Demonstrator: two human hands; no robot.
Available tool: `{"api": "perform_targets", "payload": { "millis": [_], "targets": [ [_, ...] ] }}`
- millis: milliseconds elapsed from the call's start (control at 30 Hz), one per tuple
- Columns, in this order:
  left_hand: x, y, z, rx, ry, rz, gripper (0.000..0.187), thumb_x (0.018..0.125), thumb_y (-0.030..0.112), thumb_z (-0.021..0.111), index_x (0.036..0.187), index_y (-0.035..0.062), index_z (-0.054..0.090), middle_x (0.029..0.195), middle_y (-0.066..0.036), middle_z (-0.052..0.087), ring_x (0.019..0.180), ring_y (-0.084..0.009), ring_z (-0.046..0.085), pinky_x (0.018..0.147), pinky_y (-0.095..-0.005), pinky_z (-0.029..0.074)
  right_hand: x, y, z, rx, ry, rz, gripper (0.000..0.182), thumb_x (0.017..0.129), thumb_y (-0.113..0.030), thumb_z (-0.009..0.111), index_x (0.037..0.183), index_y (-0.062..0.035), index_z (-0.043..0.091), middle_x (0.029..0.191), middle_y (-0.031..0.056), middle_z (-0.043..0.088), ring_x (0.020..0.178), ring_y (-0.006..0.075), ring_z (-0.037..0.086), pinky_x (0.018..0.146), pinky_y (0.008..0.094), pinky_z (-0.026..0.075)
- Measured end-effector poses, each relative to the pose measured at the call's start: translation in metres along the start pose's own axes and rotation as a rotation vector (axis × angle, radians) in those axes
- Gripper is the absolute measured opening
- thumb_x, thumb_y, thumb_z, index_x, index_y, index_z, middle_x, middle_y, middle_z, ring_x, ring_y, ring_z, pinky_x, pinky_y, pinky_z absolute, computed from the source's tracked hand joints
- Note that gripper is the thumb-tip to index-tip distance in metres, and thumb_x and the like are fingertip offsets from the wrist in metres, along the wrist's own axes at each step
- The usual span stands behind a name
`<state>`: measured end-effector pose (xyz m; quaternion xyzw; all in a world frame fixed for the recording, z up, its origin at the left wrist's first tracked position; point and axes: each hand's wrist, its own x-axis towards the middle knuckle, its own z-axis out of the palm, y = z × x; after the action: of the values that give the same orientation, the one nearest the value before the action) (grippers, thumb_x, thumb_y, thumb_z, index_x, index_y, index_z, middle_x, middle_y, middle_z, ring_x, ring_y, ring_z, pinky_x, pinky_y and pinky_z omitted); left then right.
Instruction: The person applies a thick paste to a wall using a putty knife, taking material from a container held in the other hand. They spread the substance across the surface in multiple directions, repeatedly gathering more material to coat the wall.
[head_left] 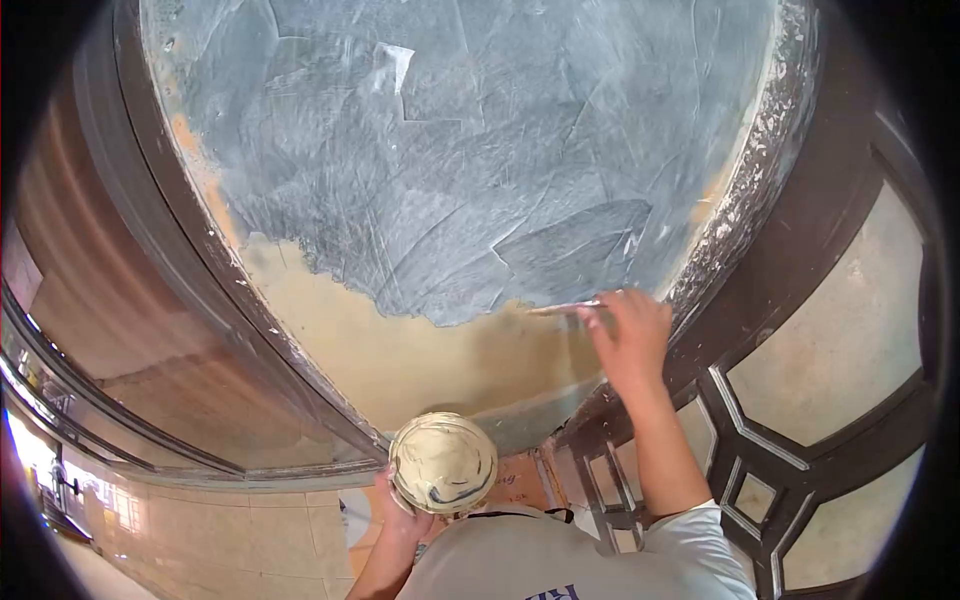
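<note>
My left hand grips the side of a round tub of thick cream paint, held close to my body. Dark streaks mark the paint's surface. In my right hand, fingers closed, is a slim paintbrush, seen nearly edge-on. Its tip meets the wall, right by the ragged border between two colours. Above that border the wall is blue-grey with rough trowel-like ridges; below lies a smooth cream-yellow band.
Dark frames with flaking, speckled edges flank the wall. Panelled dark woodwork with pale insets stands on the right, brown glossy panels on the left. Beneath are a tiled floor and printed cardboard.
</note>
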<state>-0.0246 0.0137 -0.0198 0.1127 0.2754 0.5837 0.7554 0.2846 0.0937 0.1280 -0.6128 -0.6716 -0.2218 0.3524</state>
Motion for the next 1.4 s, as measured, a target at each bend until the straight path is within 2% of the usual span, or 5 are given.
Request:
{"api": "perform_targets", "payload": {
  "millis": [600, 800, 900, 967, 1400],
  "targets": [
    [0.005, 0.020, -0.033, -0.042, -0.009, -0.078, 0.054, 0.091, 0.042, 0.039, 0.129, 0.0060, 0.052, 0.125, -0.010, 0.060, 0.115, -0.0262, 0.056, 0.101, -0.0406, 0.045, -0.017, -0.005, 0.032, -0.097, -0.243, -0.032, 0.016, 0.082, -0.026, 0.069, 0.093, -0.0161, 0.064, 0.089, 0.0030, 0.061, 0.087, 0.0240, 0.058, 0.077, 0.0418, 0.035],
    [0.000, 0.032, -0.032, 0.035, -0.039, -0.085, 0.053, 0.091, 0.040, 0.039, 0.129, 0.0047, 0.052, 0.125, -0.011, 0.060, 0.115, -0.0262, 0.057, 0.099, -0.0406, 0.046, 0.022, -0.030, -0.014, -0.019, 0.019, 0.054, 0.019, 0.082, -0.025, 0.069, 0.095, -0.0147, 0.063, 0.086, 0.0021, 0.059, 0.089, 0.0239, 0.059, 0.076, 0.0415, 0.034],
    [-0.003, 0.040, -0.039, 1.115, -0.227, 0.429, 0.054, 0.092, 0.039, 0.039, 0.128, 0.0027, 0.052, 0.123, -0.012, 0.061, 0.113, -0.0270, 0.058, 0.098, -0.0408, 0.047, 0.006, -0.029, 0.010, -0.055, -0.217, 0.009, 0.021, 0.080, -0.026, 0.070, 0.095, -0.0135, 0.063, 0.087, 0.0021, 0.060, 0.089, 0.0251, 0.059, 0.077, 0.0420, 0.036],
    [0.002, 0.040, -0.041, 0.101, -0.090, -0.004, 0.053, 0.092, 0.039, 0.039, 0.126, 0.0009, 0.053, 0.121, -0.013, 0.062, 0.110, -0.0268, 0.060, 0.096, -0.0401, 0.048, 0.017, -0.026, 0.005, -0.047, -0.146, 0.023, 0.021, 0.080, -0.026, 0.070, 0.095, -0.0132, 0.063, 0.087, 0.0024, 0.061, 0.089, 0.0250, 0.059, 0.078, 0.0420, 0.036],
    [0.003, 0.056, -0.065, 0.015, -0.036, -0.050, 0.059, 0.092, 0.044, 0.034, 0.132, 0.0032, 0.049, 0.128, -0.012, 0.057, 0.115, -0.0255, 0.057, 0.093, -0.0402, 0.051, -0.094, -0.049, 0.078, 0.348, -0.214, 0.255, 0.027, 0.078, -0.014, 0.071, 0.100, -0.0024, 0.062, 0.085, 0.0139, 0.062, 0.071, 0.0293, 0.062, 0.064, 0.0361, 0.049]
  ]
}}
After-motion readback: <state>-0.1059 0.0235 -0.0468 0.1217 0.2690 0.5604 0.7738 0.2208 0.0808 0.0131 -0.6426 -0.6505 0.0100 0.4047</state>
